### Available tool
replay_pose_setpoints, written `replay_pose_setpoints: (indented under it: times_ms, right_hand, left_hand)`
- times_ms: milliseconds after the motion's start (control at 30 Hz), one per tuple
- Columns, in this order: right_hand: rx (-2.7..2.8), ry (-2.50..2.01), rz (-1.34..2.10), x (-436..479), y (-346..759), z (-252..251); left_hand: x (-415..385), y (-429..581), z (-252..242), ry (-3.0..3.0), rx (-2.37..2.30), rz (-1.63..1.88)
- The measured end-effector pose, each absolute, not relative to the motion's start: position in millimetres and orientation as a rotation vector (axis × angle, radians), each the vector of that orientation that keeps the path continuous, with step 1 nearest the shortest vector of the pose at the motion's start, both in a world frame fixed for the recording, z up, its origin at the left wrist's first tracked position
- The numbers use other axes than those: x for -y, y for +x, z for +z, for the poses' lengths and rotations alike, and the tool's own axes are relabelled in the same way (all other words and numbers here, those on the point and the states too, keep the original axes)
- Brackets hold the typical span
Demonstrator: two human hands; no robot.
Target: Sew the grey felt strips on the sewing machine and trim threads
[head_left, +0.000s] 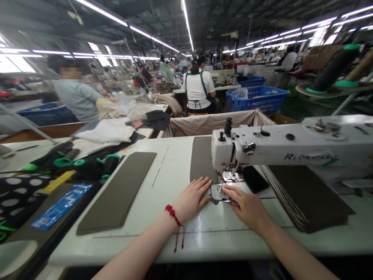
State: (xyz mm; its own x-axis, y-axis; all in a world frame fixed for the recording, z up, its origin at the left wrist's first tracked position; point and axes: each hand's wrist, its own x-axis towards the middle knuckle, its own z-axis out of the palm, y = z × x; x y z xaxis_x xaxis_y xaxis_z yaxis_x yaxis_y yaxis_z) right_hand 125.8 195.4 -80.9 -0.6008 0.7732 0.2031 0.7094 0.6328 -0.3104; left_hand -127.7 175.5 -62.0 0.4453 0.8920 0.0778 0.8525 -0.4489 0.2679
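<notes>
My left hand, with a red braided bracelet at its wrist, lies flat with fingers stretched on the near edge of a dark olive fabric panel. That panel runs back beside the sewing machine's needle area. My right hand is closed at the metal plate in front of the presser foot. A small purple-pink bit shows under its fingers, too hidden to name. Over the panel's right side stands the white sewing machine.
On the right lies a stack of olive panels, with a black phone near the machine. More olive panels rest at left, beside thread spools and a blue packet. A cloth-lined bin stands behind the table; co-workers sit beyond.
</notes>
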Motion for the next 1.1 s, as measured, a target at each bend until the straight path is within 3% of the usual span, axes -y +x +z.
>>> replay_pose_setpoints:
  times_ms: [1100]
  right_hand:
    - [2.52, -1.202, 0.308, -194.7, 124.2, -78.4]
  left_hand:
    - [-188.1, -128.7, -73.9, 2.536, -1.604, 0.385]
